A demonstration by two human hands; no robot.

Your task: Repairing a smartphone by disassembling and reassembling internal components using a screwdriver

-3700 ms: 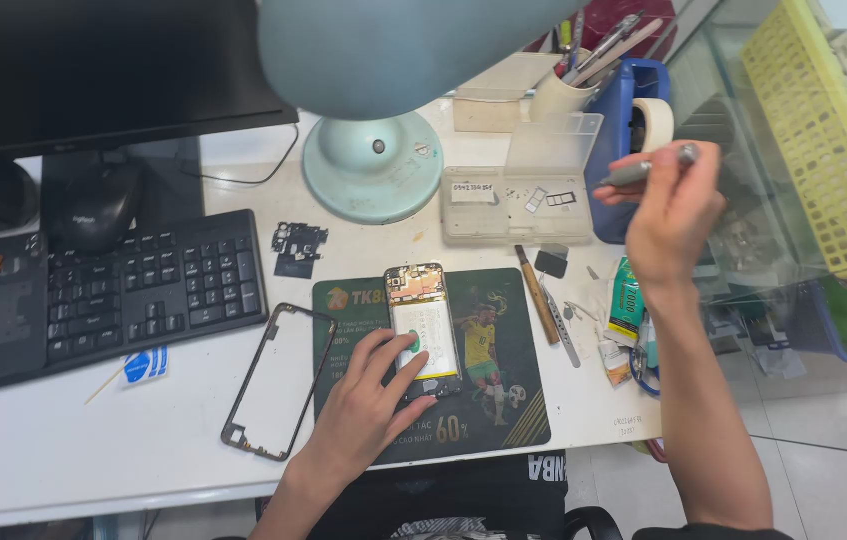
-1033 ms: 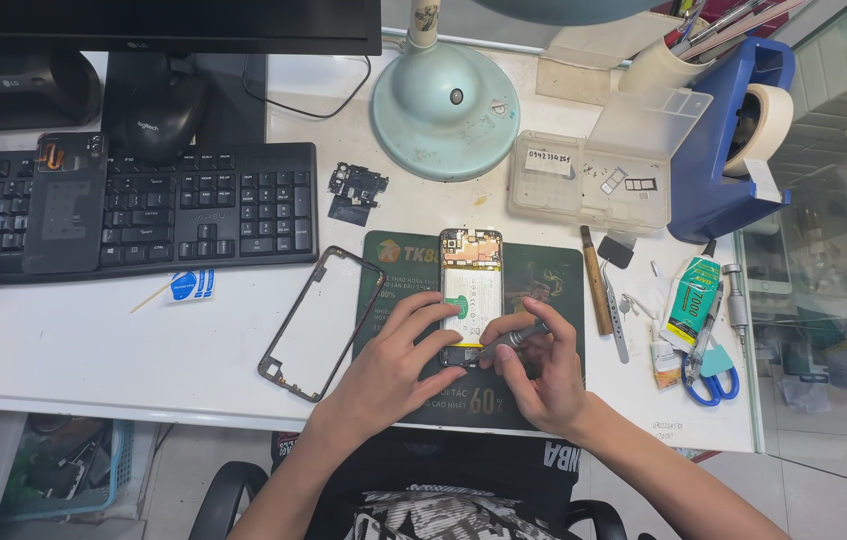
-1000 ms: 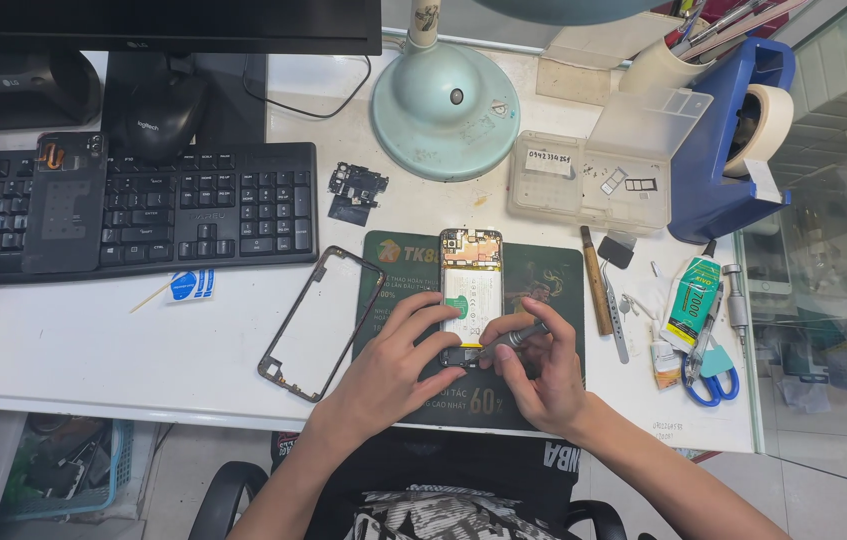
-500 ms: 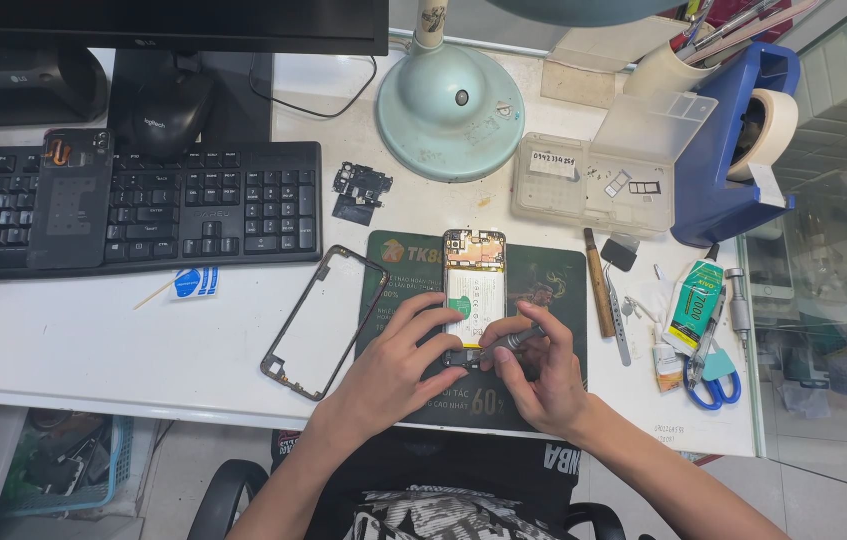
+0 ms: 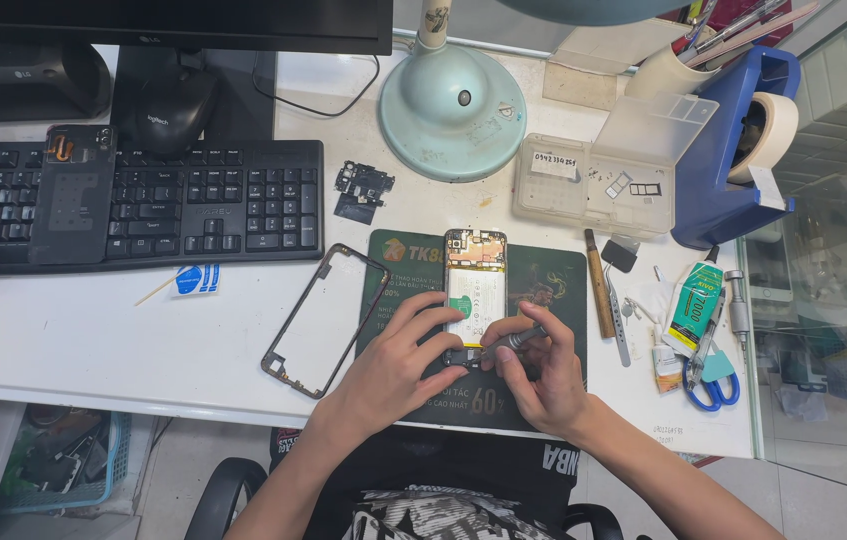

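An opened smartphone point(image 5: 474, 285) with its back cover off lies on a dark green work mat point(image 5: 553, 290), showing a white battery and a circuit board at the top. My left hand point(image 5: 405, 358) rests on the phone's lower left edge, fingers pressing it down. My right hand point(image 5: 537, 368) grips a small grey screwdriver point(image 5: 513, 341) whose tip touches the phone's bottom end. A black phone frame point(image 5: 325, 318) lies just left of the mat.
Behind the mat stand a pale green lamp base point(image 5: 451, 108), a clear parts box point(image 5: 591, 185) and a blue tape dispenser point(image 5: 738, 140). Left are a black keyboard point(image 5: 203, 205) with a phone back cover on it and a mouse point(image 5: 165, 105). Right: tweezers, glue tube point(image 5: 695, 305), blue scissors point(image 5: 708, 380).
3.7 s ago my right hand was raised at the right holding the screwdriver; it has come down to the phone's bottom end. In the last second both hands barely moved.
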